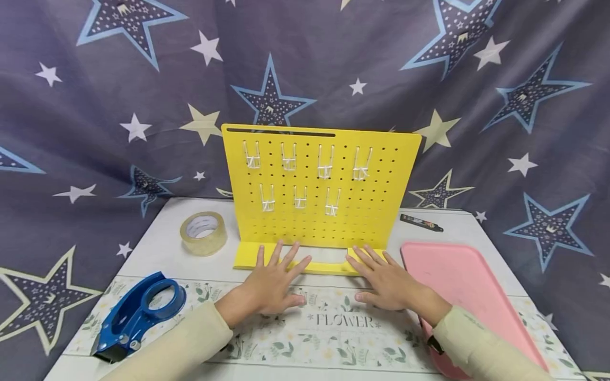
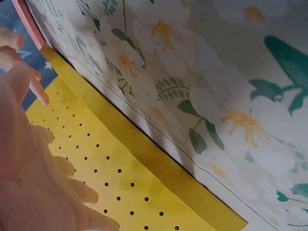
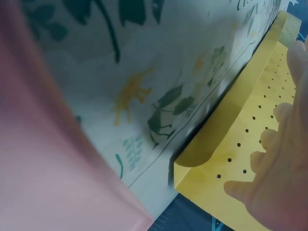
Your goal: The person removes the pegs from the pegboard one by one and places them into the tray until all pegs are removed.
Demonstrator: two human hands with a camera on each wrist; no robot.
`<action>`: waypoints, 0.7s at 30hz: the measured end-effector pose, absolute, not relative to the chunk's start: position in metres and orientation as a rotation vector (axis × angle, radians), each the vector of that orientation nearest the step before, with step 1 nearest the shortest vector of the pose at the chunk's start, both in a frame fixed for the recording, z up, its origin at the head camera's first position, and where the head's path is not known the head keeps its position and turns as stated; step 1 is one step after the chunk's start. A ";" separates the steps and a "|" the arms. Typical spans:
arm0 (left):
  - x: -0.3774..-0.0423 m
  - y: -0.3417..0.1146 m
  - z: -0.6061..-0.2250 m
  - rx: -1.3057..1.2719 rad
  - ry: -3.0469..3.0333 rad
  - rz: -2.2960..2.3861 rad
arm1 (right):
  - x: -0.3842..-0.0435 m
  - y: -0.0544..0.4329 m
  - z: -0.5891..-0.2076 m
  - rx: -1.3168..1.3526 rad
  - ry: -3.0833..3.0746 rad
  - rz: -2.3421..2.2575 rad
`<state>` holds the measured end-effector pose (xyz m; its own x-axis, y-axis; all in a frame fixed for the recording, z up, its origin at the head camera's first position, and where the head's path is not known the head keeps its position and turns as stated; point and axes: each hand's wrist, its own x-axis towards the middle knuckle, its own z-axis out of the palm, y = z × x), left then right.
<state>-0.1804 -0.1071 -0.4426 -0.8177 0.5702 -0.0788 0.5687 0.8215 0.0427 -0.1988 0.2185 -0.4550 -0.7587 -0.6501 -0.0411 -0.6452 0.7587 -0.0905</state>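
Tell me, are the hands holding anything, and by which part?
Nothing is held: the left hand and the right hand are both spread open, near the bottom of the yellow pegboard.

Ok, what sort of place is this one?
Probably an improvised indoor tabletop setup, though the room itself is hidden: star-print fabric hangs behind a table with a floral band, where a yellow pegboard and blue tape dispenser are set out.

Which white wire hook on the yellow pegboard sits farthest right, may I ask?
The upper row's rightmost white wire hook; every other hangs further left.
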 end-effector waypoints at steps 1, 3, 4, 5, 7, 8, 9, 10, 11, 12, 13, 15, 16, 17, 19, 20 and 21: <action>-0.180 -0.107 -0.442 0.910 2.914 0.025 | -0.199 0.218 -0.454 -1.063 2.878 -0.111; -0.180 -0.107 -0.443 0.907 2.917 0.021 | -0.199 0.218 -0.454 -1.067 2.874 -0.117; -0.180 -0.107 -0.443 0.904 2.918 0.017 | -0.199 0.218 -0.453 -1.068 2.871 -0.121; -0.180 -0.107 -0.443 0.900 2.918 0.015 | -0.199 0.217 -0.452 -1.073 2.871 -0.125; -0.180 -0.108 -0.442 0.897 2.923 0.014 | -0.199 0.217 -0.453 -1.086 2.874 -0.130; -0.179 -0.108 -0.442 0.896 2.925 0.014 | -0.199 0.216 -0.453 -1.091 2.875 -0.133; -0.179 -0.109 -0.441 0.893 2.927 0.012 | -0.199 0.216 -0.453 -1.099 2.879 -0.133; -0.179 -0.110 -0.440 0.890 2.929 0.014 | -0.200 0.215 -0.453 -1.102 2.880 -0.131; -0.178 -0.111 -0.439 0.888 2.930 0.014 | -0.200 0.215 -0.454 -1.106 2.881 -0.130; -0.178 -0.111 -0.439 0.884 2.933 0.016 | -0.200 0.214 -0.454 -1.105 2.878 -0.130; -0.177 -0.112 -0.438 0.879 2.934 0.014 | -0.201 0.214 -0.454 -1.104 2.875 -0.129; -0.177 -0.114 -0.437 0.876 2.941 0.019 | -0.202 0.213 -0.454 -1.099 2.876 -0.125; -0.177 -0.115 -0.437 0.875 2.946 0.027 | -0.202 0.213 -0.454 -1.095 2.877 -0.122; -0.177 -0.116 -0.438 0.876 2.950 0.030 | -0.203 0.213 -0.453 -1.093 2.878 -0.120; -0.178 -0.118 -0.438 0.880 2.957 0.042 | -0.204 0.212 -0.452 -1.110 2.889 -0.111; -0.178 -0.119 -0.438 0.879 2.967 0.064 | -0.205 0.212 -0.451 -1.132 2.901 -0.106; -0.178 -0.120 -0.438 0.864 2.976 0.095 | -0.206 0.211 -0.449 -1.152 2.912 -0.100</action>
